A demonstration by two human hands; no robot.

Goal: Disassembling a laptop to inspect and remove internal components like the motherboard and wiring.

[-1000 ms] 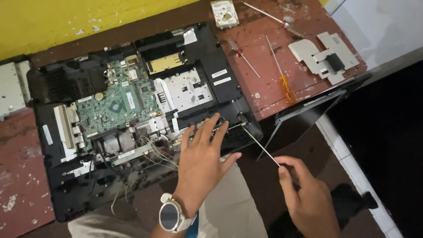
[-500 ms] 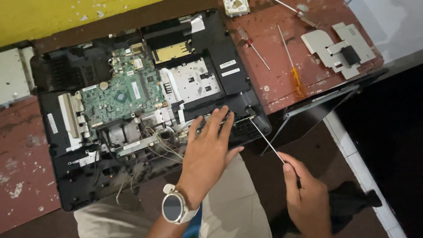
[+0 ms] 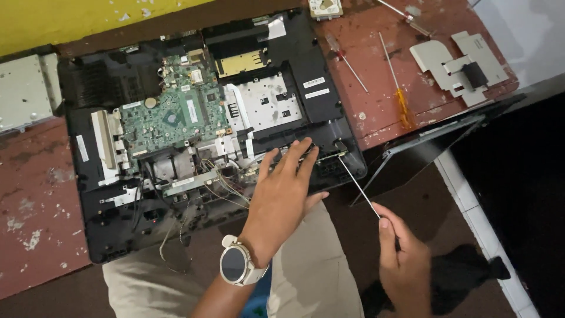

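An opened black laptop base (image 3: 106, 229) lies on a worn red table, its green circuit board (image 3: 173, 115) and loose wires exposed. My left hand (image 3: 285, 185), with a white-strapped watch on the wrist, rests flat with spread fingers on the base's front right corner. My right hand (image 3: 403, 259) grips a thin metal screwdriver (image 3: 359, 185) by its handle. The tip touches the laptop base right beside my left fingertips.
On the red table (image 3: 35, 200) to the right lie an orange-handled screwdriver (image 3: 402, 106), another thin screwdriver (image 3: 347, 62) and a grey metal bracket (image 3: 447, 62). A dark panel (image 3: 429, 147) hangs off the table edge. A silver drive (image 3: 23, 94) sits at left. White floor tiles at right.
The view has shifted slightly, so everything sits a bit higher in frame. My right hand has moved a little to the right. The left hand stays pressed on the laptop corner, the screwdriver tip beside it.
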